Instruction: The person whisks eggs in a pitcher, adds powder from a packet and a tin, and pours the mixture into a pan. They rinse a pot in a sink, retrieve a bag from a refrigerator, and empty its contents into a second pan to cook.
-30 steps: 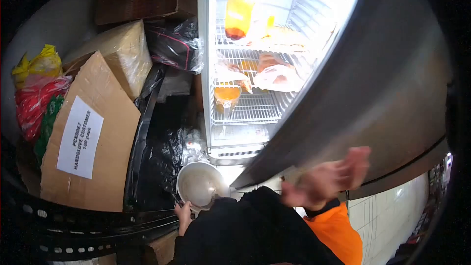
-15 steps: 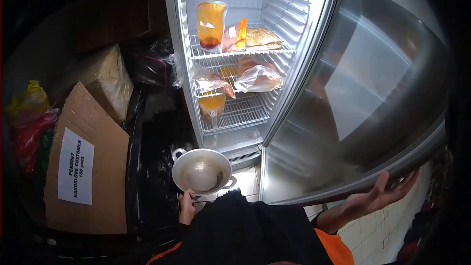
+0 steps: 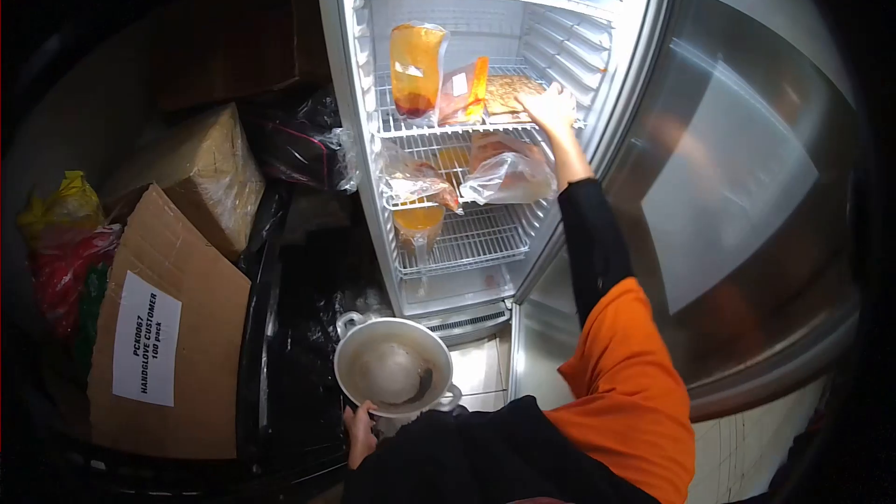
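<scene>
My left hand [image 3: 360,431] is closed at the near edge of a grey two-handled wok [image 3: 383,355], holding it level at waist height. Inside the wok there is a dark patch, and nothing else can be made out. My right hand [image 3: 553,108] reaches into the open fridge, its fingers apart at the right end of a flat brown food pack [image 3: 511,96] on a wire shelf. Whether the fingers touch the pack is hard to tell. Left of that pack lie an orange-edged packet [image 3: 464,91] and an upright bag of orange liquid [image 3: 417,72].
Bagged food [image 3: 509,173] and a container of orange liquid [image 3: 418,219] occupy the lower shelves. The fridge door [image 3: 747,177] stands open on the right. At left are a labelled cardboard box [image 3: 201,355], a wrapped carton [image 3: 201,177] and black plastic [image 3: 308,345].
My right hand has left the area by the door's edge and reached forward into the fridge to the flat pack. The wok stays in my left hand. The view has shifted slightly.
</scene>
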`<state>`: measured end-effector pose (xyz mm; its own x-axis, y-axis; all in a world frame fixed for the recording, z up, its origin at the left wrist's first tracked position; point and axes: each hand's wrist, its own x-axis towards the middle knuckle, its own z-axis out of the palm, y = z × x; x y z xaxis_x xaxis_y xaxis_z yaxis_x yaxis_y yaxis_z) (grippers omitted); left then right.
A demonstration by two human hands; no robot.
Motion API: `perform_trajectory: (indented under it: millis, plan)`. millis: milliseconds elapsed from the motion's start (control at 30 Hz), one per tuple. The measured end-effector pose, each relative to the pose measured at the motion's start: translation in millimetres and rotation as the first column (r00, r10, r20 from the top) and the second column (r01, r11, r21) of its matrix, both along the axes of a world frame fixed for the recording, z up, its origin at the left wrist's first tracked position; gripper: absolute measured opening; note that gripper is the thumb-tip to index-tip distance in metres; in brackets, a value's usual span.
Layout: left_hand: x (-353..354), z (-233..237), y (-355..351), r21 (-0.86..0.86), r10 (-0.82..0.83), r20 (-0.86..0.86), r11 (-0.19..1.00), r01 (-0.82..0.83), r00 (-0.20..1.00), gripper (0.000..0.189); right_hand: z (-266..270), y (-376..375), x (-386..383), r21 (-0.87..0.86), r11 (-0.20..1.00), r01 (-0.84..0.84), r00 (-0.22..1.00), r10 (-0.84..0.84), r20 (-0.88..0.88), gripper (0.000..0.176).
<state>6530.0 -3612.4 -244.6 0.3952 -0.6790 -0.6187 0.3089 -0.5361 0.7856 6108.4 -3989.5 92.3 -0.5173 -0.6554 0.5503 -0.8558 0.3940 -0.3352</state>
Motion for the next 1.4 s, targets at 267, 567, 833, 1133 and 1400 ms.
perform_trajectory:
  millis: [267,567,833,1133,1400]
  plan:
    - [-24,14,57,0.051,0.020,0.103,0.998,-0.026,0.995,0.052,3,-56,-46,0.483,0.870,-0.103,0.993,0.061,0.102,0.052]
    - [-36,16,94,0.136,0.014,0.085,0.990,-0.026,0.996,0.077,-47,40,25,-0.756,0.625,-0.196,0.934,0.355,0.052,0.042]
    - [-24,-4,113,0.028,-0.065,0.166,0.998,0.061,0.984,0.050,-146,274,77,-0.707,0.693,-0.141,0.899,0.389,0.203,0.034]
    - [-12,-30,163,0.164,-0.217,0.181,0.968,0.188,0.959,0.038,-312,542,74,0.314,0.910,-0.272,0.880,0.103,0.463,0.038]
    - [-3,-50,180,0.185,-0.439,0.121,0.891,0.414,0.890,0.059,-280,607,16,0.611,0.790,-0.043,0.784,-0.352,0.511,0.091]
